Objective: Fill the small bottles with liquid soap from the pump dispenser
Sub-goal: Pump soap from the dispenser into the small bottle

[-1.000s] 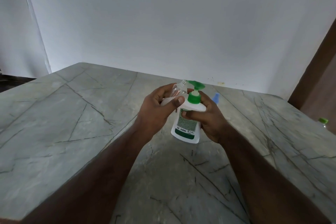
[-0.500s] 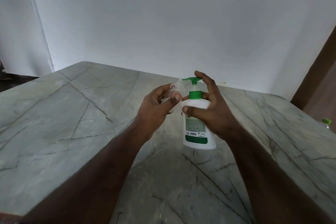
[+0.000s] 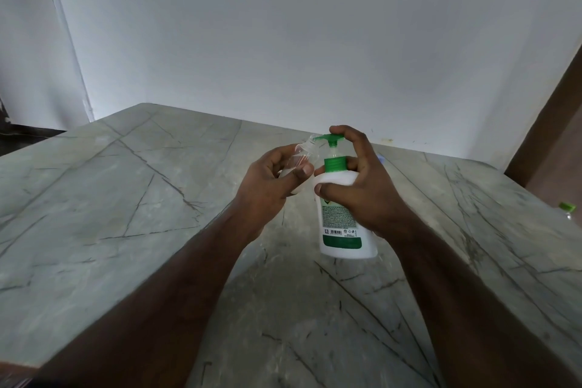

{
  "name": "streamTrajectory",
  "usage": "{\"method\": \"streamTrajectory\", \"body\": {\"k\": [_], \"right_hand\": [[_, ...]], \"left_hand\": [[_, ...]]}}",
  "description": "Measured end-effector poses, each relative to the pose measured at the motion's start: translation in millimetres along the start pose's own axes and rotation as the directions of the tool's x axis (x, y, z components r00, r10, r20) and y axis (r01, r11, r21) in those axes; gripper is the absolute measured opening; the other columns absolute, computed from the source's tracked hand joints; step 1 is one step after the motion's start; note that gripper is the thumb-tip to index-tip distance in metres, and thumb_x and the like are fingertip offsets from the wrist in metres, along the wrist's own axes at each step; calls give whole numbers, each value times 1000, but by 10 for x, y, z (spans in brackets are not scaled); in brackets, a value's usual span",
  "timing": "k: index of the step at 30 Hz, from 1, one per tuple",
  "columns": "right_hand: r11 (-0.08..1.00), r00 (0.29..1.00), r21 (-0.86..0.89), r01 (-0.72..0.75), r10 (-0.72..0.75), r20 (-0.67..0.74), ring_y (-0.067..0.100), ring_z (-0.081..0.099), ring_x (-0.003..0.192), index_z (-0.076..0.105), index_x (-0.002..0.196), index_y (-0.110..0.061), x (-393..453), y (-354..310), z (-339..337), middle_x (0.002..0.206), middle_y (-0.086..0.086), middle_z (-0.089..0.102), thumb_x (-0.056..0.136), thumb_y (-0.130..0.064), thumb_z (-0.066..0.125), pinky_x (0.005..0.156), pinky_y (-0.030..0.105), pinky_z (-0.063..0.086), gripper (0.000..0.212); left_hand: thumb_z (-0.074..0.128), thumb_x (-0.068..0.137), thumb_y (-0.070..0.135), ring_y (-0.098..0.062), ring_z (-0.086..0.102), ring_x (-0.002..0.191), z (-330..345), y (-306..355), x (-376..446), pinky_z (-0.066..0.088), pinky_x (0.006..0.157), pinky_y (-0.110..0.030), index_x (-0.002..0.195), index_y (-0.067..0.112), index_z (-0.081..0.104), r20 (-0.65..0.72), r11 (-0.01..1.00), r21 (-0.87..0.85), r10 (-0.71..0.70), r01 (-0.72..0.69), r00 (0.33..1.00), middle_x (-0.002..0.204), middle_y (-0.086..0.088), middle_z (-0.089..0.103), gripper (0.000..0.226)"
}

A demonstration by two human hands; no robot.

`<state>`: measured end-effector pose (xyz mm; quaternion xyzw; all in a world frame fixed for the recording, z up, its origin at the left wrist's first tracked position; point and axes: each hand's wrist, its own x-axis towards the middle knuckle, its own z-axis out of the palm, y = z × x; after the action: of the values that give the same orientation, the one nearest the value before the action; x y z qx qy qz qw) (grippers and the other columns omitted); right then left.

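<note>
pump dispenser [image 3: 345, 217] now upright, nozzle at small bottle [image 3: 301, 157]

The left hand [image 3: 271, 183] grips a small clear bottle [image 3: 299, 157], tilted so its open mouth meets the green spout of the pump dispenser [image 3: 343, 214]. The right hand [image 3: 362, 192] wraps the white dispenser's shoulder, one finger on the pump head. The dispenser stands on the grey veined table [image 3: 126, 198]. A green-capped bottle [image 3: 568, 209] sits at the right edge.

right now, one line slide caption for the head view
Left hand tilts a small clear bottle to the green pump spout; right hand grips the dispenser.
</note>
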<state>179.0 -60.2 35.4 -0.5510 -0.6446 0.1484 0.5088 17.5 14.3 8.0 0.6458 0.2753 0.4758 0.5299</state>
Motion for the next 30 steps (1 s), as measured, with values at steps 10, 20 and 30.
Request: {"method": "streamTrajectory", "body": {"k": [10, 20, 30], "right_hand": [[1000, 1000, -11, -7, 7, -2, 14, 66, 97, 37, 140, -35, 4, 6, -12, 129, -4, 56, 72, -4, 82, 78, 34, 61, 87], [999, 1000, -34, -5, 4, -17, 14, 67, 95, 39, 136, -35, 18, 22, 5, 124, -4, 60, 73, -7, 82, 78, 35, 60, 82], [1000, 998, 17, 7, -6, -55, 14, 66, 98, 36, 141, -36, 19, 12, -19, 129, -5, 55, 73, -5, 82, 76, 30, 61, 88]], "left_hand": [[73, 91, 30, -11, 70, 109, 17, 0, -2, 60, 94, -42, 131, 23, 64, -4, 999, 44, 10, -9, 1000, 116, 10, 74, 42], [74, 90, 31, -11, 70, 110, 7, -4, 3, 60, 95, -43, 136, 22, 62, -11, 999, 46, 3, -2, 1000, 120, 9, 73, 48], [73, 91, 33, -15, 67, 116, 19, -1, 10, 60, 93, -40, 139, 23, 59, -12, 998, 56, -11, 12, 1000, 129, 7, 69, 52]]}}
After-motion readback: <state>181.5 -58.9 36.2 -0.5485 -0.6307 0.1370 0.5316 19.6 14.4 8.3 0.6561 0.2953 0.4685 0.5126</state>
